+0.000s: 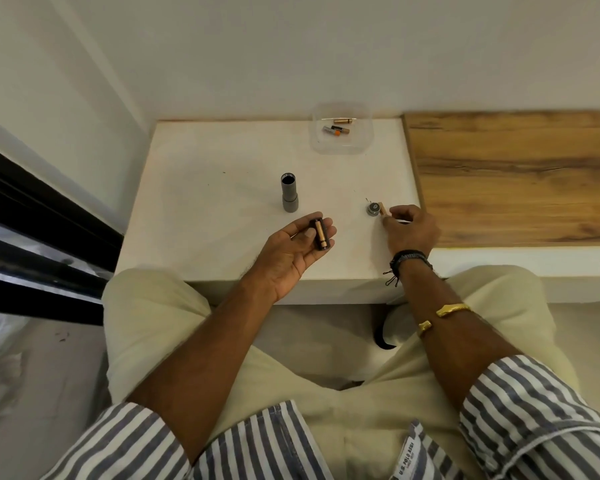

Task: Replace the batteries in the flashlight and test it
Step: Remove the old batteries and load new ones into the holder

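The grey flashlight body point(289, 192) stands upright on the white table point(205, 188) with its open end up. My left hand point(291, 251) lies palm up just in front of it, holding the black battery holder point(319, 234) with a copper battery in it. To the right, my right hand point(412, 230) pinches a copper battery point(383, 209) that touches the round tail cap point(372, 208) lying on the table.
A clear plastic container point(342, 143) at the back of the table holds three loose batteries point(336, 130). A wooden surface point(513, 174) adjoins the table on the right. White walls stand behind and to the left.
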Demonstrator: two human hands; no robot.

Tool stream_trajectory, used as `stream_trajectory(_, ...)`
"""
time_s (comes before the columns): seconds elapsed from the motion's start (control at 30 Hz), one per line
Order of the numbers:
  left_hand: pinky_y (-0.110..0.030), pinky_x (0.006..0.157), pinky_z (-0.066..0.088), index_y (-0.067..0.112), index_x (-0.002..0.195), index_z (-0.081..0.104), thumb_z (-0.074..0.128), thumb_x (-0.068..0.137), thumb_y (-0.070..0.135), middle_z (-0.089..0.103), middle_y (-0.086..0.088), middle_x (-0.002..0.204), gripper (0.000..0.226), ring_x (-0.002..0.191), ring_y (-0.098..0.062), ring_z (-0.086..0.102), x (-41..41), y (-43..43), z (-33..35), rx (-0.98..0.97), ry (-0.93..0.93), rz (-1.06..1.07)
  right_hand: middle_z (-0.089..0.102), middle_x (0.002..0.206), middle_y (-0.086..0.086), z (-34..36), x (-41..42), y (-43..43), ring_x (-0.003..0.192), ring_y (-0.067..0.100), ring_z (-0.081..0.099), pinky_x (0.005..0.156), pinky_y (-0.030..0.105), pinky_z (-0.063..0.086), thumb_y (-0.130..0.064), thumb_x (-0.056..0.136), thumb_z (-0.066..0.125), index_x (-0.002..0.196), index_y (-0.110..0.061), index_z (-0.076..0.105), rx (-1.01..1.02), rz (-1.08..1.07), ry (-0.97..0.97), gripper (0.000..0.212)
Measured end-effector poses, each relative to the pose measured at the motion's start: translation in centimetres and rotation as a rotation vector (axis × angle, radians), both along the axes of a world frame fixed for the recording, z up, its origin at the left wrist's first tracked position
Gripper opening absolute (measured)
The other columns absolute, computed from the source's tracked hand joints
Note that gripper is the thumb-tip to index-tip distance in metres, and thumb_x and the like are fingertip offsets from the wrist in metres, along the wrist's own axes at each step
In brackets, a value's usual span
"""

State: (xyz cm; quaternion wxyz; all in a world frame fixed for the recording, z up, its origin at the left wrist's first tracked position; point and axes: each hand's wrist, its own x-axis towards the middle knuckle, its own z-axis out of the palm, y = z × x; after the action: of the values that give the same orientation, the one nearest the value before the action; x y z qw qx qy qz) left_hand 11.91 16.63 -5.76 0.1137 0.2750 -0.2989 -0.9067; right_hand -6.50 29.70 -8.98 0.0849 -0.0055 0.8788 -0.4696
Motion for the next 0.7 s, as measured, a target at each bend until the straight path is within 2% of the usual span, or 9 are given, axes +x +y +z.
stream_trajectory(0.1, -0.043, 0.099, 0.053, -0.001, 0.125, 0.058, 0.046, 0.100, -0.004, 0.066, -0.021, 0.121, 0.028, 0.119, -0.036, 0.063, 0.1, 0.1, 0.1, -0.060, -0.013, 0.010, 0.072, 0.089, -0.003, 1.4, 1.2, -0.2, 0.082, 0.011, 0.064, 0.083, 0.033, 0.058, -0.019, 0.083, 0.078, 0.094, -0.015, 0.077, -0.074, -0.026, 0.032, 0.011)
stream_trajectory(0.17, -0.043, 0.099, 0.053, -0.001, 0.123, 0.060, 0.046, 0.100, -0.005, 0.068, -0.020, 0.116, 0.027, 0.119, -0.037, 0.062, 0.1, 0.2, 0.2, -0.105, -0.021, 0.022, 0.071, 0.081, -0.007, 2.3, 2.3, -0.6, 0.078, 0.011, 0.065, 0.080, 0.034, 0.060, -0.019, 0.083, 0.076, 0.086, -0.020, 0.076, -0.142, 0.024, 0.022, 0.003)
stream_trajectory(0.23, -0.043, 0.098, 0.054, -0.001, 0.123, 0.060, 0.046, 0.100, -0.005, 0.068, -0.021, 0.115, 0.027, 0.118, -0.037, 0.063, 0.1, 0.2, 0.4, -0.135, -0.041, 0.041, 0.073, 0.079, -0.006, 3.2, 3.5, -0.9, 0.072, 0.013, 0.068, 0.069, 0.034, 0.061, -0.020, 0.084, 0.075, 0.085, -0.024, 0.076, -0.203, 0.168, -0.058, 0.005)
stream_trajectory(0.33, -0.041, 0.092, 0.057, -0.002, 0.125, 0.059, 0.049, 0.100, -0.002, 0.068, -0.024, 0.117, 0.027, 0.113, -0.037, 0.066, 0.2, 0.1, 0.7, -0.148, -0.074, 0.063, 0.074, 0.085, 0.002, 4.5, 5.0, -1.2, 0.070, 0.015, 0.071, 0.058, 0.029, 0.059, -0.013, 0.089, 0.071, 0.101, -0.017, 0.076, -0.237, 0.489, -0.136, 0.013)
stream_trajectory(0.47, -0.041, 0.088, 0.058, 0.001, 0.125, 0.060, 0.053, 0.099, 0.003, 0.068, -0.023, 0.119, 0.027, 0.108, -0.035, 0.069, 0.4, -0.1, 1.0, -0.185, -0.109, 0.061, 0.072, 0.105, -0.004, 5.2, 6.2, -1.3, 0.073, 0.008, 0.073, 0.059, 0.021, 0.060, -0.015, 0.088, 0.076, 0.116, -0.019, 0.073, -0.165, 0.729, -0.014, 0.027)
stream_trajectory(0.6, -0.041, 0.087, 0.059, 0.004, 0.126, 0.062, 0.057, 0.099, 0.007, 0.071, -0.019, 0.117, 0.028, 0.106, -0.032, 0.071, 0.6, -0.1, 1.1, -0.249, -0.153, 0.039, 0.069, 0.112, -0.009, 5.5, 6.6, -1.2, 0.065, 0.001, 0.070, 0.064, 0.007, 0.052, -0.019, 0.086, 0.078, 0.116, -0.021, 0.074, -0.098, 0.785, 0.096, 0.030)
stream_trajectory(0.7, -0.037, 0.082, 0.060, 0.006, 0.121, 0.065, 0.059, 0.098, 0.009, 0.073, -0.016, 0.113, 0.025, 0.103, -0.031, 0.072, 0.6, -0.1, 0.9, -0.292, -0.189, 0.027, 0.074, 0.112, -0.003, 5.8, 6.7, -1.1, 0.078, 0.007, 0.071, 0.076, 0.007, 0.049, -0.022, 0.086, 0.078, 0.117, -0.020, 0.074, -0.024, 0.809, 0.141, 0.031)
